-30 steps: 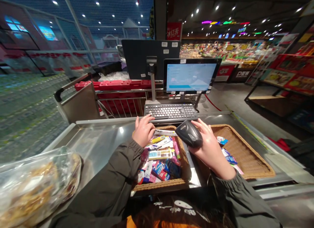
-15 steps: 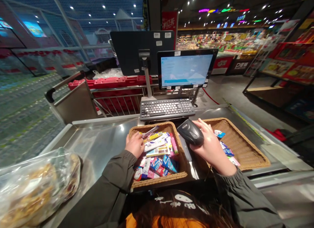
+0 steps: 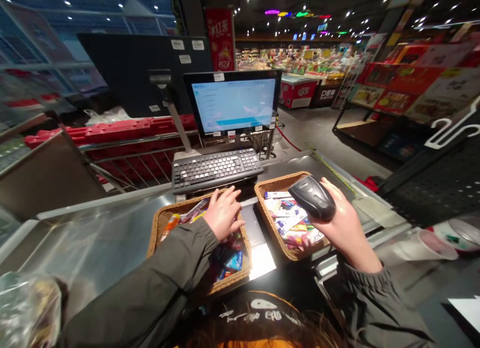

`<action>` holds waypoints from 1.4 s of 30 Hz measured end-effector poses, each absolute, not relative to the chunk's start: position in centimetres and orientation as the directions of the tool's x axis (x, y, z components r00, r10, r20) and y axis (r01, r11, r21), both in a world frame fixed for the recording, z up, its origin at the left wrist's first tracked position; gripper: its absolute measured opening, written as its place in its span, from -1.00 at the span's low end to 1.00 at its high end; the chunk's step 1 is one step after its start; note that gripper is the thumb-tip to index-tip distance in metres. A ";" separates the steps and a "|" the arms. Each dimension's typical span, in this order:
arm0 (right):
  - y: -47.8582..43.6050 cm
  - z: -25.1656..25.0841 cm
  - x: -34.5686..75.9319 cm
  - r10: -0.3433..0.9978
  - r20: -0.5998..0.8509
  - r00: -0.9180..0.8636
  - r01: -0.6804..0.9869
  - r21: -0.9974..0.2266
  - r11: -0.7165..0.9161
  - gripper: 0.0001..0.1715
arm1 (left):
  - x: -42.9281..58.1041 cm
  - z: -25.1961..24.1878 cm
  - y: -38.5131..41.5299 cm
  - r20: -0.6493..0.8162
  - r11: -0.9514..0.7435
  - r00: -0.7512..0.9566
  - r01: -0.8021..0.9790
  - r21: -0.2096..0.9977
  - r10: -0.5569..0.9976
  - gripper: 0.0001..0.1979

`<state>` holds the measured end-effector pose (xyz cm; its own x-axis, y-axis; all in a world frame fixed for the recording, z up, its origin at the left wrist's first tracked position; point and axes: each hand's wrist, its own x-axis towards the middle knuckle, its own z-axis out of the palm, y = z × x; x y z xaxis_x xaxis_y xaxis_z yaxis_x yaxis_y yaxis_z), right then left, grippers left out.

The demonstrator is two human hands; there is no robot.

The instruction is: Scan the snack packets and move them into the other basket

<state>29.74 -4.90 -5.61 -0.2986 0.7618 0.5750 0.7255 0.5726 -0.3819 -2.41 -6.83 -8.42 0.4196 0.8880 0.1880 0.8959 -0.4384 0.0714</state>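
Note:
My right hand [image 3: 343,225] is wrapped round a black barcode scanner [image 3: 313,197], held over the right wicker basket [image 3: 275,236]. Small colourful packets [image 3: 290,218] lie in that basket, and the scanner and hand hide its right side. My left hand [image 3: 224,215] hovers palm down over the upper right part of the left wicker basket [image 3: 245,253], its fingers spread and nothing seen in them. Blue packets [image 3: 234,261] and an orange-wrapped item [image 3: 171,225] show in the left basket. My left sleeve covers much of what lies there.
A black keyboard [image 3: 217,168] and a lit monitor [image 3: 236,103] stand behind the baskets on the metal counter [image 3: 108,238]. A clear plastic bag [image 3: 28,308] of food lies at the left front. White cups [image 3: 423,244] stand at the right, below white hooks [image 3: 450,130].
The view has turned right. My left hand has left the packets and crossed to the left basket's right side, fingers spreading. More packets show in the right basket, fewer in the left.

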 end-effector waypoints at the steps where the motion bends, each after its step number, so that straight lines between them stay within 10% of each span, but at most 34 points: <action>1: -4.8 -5.9 30.7 0.774 0.570 -0.276 0.738 -0.390 0.550 -0.37 | -0.8 -8.8 -5.4 0.175 -0.480 0.462 0.873 0.081 0.869 -0.72; 20: -2.7 -8.0 38.4 0.842 0.518 -0.147 0.752 -0.495 0.436 -0.32 | 11.8 -17.7 9.4 -0.069 -0.556 0.554 0.807 -0.200 0.830 -0.71; 37: -0.5 -8.4 37.9 0.848 0.501 -0.171 0.727 -0.517 0.452 -0.30 | 16.3 -20.1 11.0 -0.299 -0.762 0.713 0.642 -0.088 0.635 -0.34; 42: -0.5 -8.3 37.7 0.847 0.504 -0.168 0.726 -0.518 0.453 -0.31 | 18.4 -22.2 9.8 -0.293 -0.698 0.658 0.714 -0.048 0.694 -0.67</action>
